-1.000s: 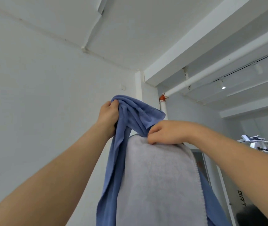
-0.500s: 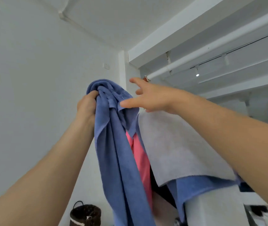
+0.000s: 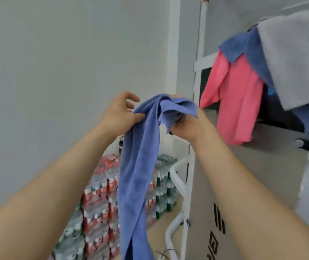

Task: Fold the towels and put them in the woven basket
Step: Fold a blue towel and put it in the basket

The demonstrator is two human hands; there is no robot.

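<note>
I hold the blue towel up in front of me, bunched at its top, the rest hanging straight down between my forearms. My left hand pinches its left edge between thumb and finger, other fingers spread loose. My right hand is closed around the gathered top. Pink, grey and dark blue towels hang at upper right.
</note>
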